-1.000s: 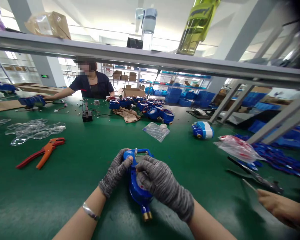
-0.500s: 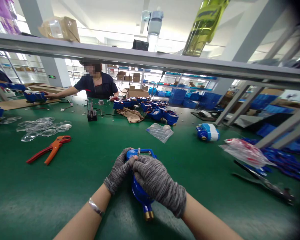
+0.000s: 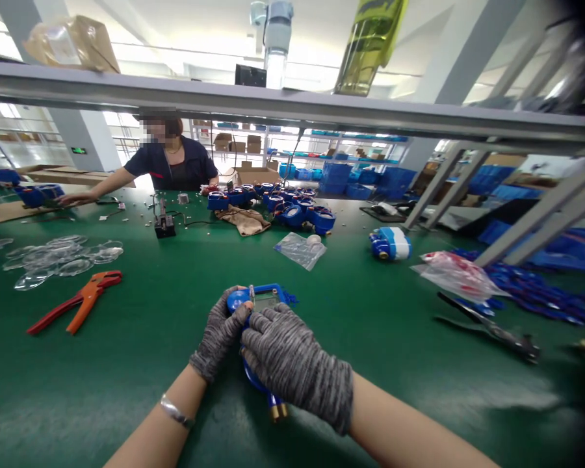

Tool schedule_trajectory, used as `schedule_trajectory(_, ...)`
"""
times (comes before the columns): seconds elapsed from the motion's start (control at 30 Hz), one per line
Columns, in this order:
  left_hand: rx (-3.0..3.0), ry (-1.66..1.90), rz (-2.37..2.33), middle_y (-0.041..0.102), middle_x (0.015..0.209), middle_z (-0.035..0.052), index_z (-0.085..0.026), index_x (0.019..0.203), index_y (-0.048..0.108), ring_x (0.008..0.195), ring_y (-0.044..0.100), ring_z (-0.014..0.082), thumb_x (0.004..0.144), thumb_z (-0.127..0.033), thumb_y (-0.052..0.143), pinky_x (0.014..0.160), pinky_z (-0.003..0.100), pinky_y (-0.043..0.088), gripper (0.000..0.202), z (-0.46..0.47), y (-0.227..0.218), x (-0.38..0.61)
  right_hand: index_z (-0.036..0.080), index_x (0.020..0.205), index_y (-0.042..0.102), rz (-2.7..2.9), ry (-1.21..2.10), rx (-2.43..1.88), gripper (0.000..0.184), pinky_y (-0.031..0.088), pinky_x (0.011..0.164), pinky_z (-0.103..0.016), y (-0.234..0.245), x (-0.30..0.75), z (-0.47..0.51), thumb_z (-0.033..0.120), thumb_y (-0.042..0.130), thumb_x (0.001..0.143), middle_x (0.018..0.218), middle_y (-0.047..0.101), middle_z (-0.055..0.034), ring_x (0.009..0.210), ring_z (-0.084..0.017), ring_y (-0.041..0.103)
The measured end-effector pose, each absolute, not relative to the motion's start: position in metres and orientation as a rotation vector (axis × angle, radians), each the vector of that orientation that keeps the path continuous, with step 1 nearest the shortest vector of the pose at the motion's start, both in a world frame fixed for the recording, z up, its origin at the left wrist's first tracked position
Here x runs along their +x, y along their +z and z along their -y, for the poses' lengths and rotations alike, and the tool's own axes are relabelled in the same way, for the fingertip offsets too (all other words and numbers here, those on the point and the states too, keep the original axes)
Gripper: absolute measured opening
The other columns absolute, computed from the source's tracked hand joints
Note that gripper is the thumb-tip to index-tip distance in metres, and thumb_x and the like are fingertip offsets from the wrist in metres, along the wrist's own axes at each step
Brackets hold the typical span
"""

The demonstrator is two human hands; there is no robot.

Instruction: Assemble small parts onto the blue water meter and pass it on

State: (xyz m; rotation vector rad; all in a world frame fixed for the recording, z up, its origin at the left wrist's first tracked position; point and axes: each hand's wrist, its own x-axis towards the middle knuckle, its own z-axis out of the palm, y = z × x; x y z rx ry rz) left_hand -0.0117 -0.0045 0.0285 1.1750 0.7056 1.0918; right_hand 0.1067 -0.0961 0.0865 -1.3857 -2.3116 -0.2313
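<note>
Head view, looking down at my two gloved hands low in the middle of the green table (image 3: pixel 127 364). Both forearms come in from the near edge and meet over a blue water meter (image 3: pixel 262 300) lying on the table, its brass fitting (image 3: pixel 277 409) pointing near.

Left hand (image 3: pixel 219 335): grey knit glove, wrist with a bracelet (image 3: pixel 174 412), fingers curled around the meter's left side, thumb up on the round blue top. Clamped on the meter.

Right hand (image 3: pixel 292 367): same glove, back of hand toward me, laid over the meter body and covering most of it, fingers bent down onto the top near the clear window. Closed on the meter too, touching the left hand's fingertips.

Left of my hands, well apart: orange and red cutter (image 3: pixel 75 301), and farther left a scatter of clear lenses (image 3: pixel 58 257). Far middle: clear plastic bag (image 3: pixel 299 249), brown cloth (image 3: pixel 244 220), a cluster of blue meters (image 3: pixel 292 208). Right: blue and white meter (image 3: pixel 390 243), red-tinted bag (image 3: pixel 455 276), dark pliers (image 3: pixel 487 325), blue cable ties (image 3: pixel 541 292).

Far left, a co-worker (image 3: pixel 168 162) in dark clothing sits across the table, one arm stretched out along it.
</note>
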Motion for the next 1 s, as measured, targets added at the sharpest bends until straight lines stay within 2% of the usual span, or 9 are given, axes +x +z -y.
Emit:
schedule_trajectory(0.1,1.143,1.067,-0.679,0.063,0.114,0.0073,-0.018,0.115,0.055,0.099,0.061,0.0214,0.073,-0.041,0.077,0.091,0.035,0.049,0.053,0.002,0.027,-0.012,0.021,0.092,0.069,2.125,-0.104,-1.366,0.017,0.047,0.091,-0.039,0.081,0.117,0.098,0.029,0.055,0.088,0.099,0.066,-0.0045,0.092,-0.02,0.059)
schedule_trajectory(0.2,1.045,1.019,-0.631,0.064,0.112,0.0091,-0.016,0.114,0.056,0.098,0.063,0.0243,0.069,-0.038,0.08,0.09,0.039,0.051,0.056,-0.004,0.027,-0.015,0.021,0.105,0.067,1.676,0.075,-1.447,0.024,0.05,0.087,-0.029,0.06,0.159,0.091,0.03,0.048,0.093,0.103,0.066,-0.0044,0.092,-0.015,0.061)
schedule_trajectory(0.27,0.99,0.995,-0.61,0.064,0.113,0.0099,-0.016,0.115,0.057,0.099,0.064,0.026,0.068,-0.037,0.081,0.09,0.04,0.051,0.057,-0.008,0.028,-0.019,0.016,0.102,0.067,1.414,0.065,-1.627,0.025,0.05,0.087,-0.028,0.038,0.199,0.077,0.029,0.049,0.091,0.101,0.066,-0.0064,0.092,-0.016,0.061)
schedule_trajectory(0.37,0.995,0.94,-0.58,0.065,0.111,0.0112,-0.017,0.118,0.056,0.097,0.065,0.028,0.07,-0.037,0.079,0.088,0.042,0.053,0.057,-0.013,0.031,-0.027,0.014,0.101,0.068,1.41,0.204,-1.953,0.024,0.048,0.088,-0.027,0.004,0.248,0.051,0.022,0.051,0.086,0.1,0.067,-0.006,0.093,-0.016,0.062)
schedule_trajectory(0.47,1.039,0.888,-0.569,0.065,0.112,0.0124,-0.017,0.119,0.055,0.096,0.066,0.0281,0.072,-0.037,0.078,0.087,0.042,0.054,0.056,-0.015,0.034,-0.032,0.016,0.099,0.07,1.451,0.316,-2.096,0.024,0.048,0.081,-0.024,-0.018,0.265,0.034,0.022,0.054,0.083,0.097,0.069,-0.0049,0.089,-0.015,0.063)
schedule_trajectory(0.6,1.064,0.86,-0.531,0.062,0.119,0.0147,-0.016,0.12,0.054,0.099,0.065,0.028,0.076,-0.036,0.075,0.09,0.043,0.053,0.052,-0.014,0.037,-0.032,0.017,0.093,0.072,1.463,0.265,-2.149,0.022,0.044,0.074,-0.023,-0.024,0.257,0.026,0.027,0.054,0.084,0.092,0.068,-0.0054,0.082,-0.014,0.06)
schedule_trajectory(0.8,1.077,0.877,-0.516,0.063,0.116,0.0162,-0.014,0.119,0.054,0.096,0.065,0.0282,0.076,-0.034,0.075,0.085,0.041,0.054,0.053,-0.014,0.038,-0.031,0.014,0.09,0.068,1.528,0.169,-2.201,0.022,0.039,0.073,-0.024,-0.015,0.247,0.033,0.025,0.049,0.089,0.093,0.064,-0.0073,0.083,-0.015,0.056)
schedule_trajectory(1.0,1.076,0.855,-0.52,0.061,0.12,0.0168,-0.014,0.122,0.053,0.1,0.064,0.0295,0.077,-0.036,0.074,0.086,0.041,0.054,0.054,-0.017,0.037,-0.035,0.016,0.091,0.068,1.768,-0.019,-2.306,0.024,0.037,0.073,-0.024,-0.008,0.232,0.059,0.024,0.046,0.092,0.097,0.061,-0.009,0.082,-0.014,0.054)
